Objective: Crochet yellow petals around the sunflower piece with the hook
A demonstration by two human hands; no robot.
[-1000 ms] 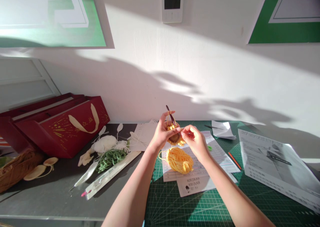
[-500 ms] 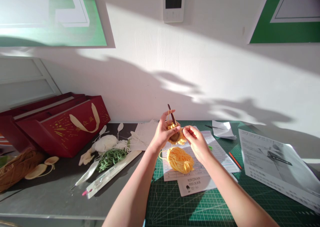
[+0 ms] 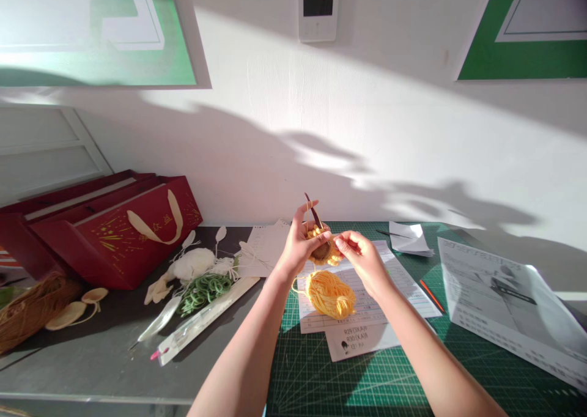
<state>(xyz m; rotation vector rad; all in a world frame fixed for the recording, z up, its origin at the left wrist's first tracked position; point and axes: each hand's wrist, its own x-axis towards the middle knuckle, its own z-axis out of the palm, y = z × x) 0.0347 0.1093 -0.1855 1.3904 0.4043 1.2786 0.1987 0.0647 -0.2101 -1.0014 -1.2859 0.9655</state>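
My left hand point(image 3: 299, 239) is closed around a round crochet piece point(image 3: 321, 252), brown in the middle with a ruffled yellow edge. A dark crochet hook point(image 3: 312, 209) sticks up slantwise from the piece beside my raised left index finger, with a yellow yarn strand looped over that finger. At the piece's right edge, the thumb and fingertips of my right hand point(image 3: 360, 255) pinch together on the yellow border. Just below both hands a yellow yarn ball point(image 3: 331, 293) rests on printed sheets point(image 3: 380, 276), with a loose strand at its left.
A green cutting mat point(image 3: 312, 374) lies under the papers. Right of them are an orange stick point(image 3: 431, 296), white paper slips point(image 3: 411, 238) and a large printed sheet point(image 3: 509, 301). At left are green yarn point(image 3: 205, 291), white yarn point(image 3: 195, 263), brown yarn point(image 3: 39, 307) and red gift bags point(image 3: 119, 239).
The hook's upper end has tipped slightly left. My right hand has shifted a little left and down at the piece's edge; my left hand keeps its grip.
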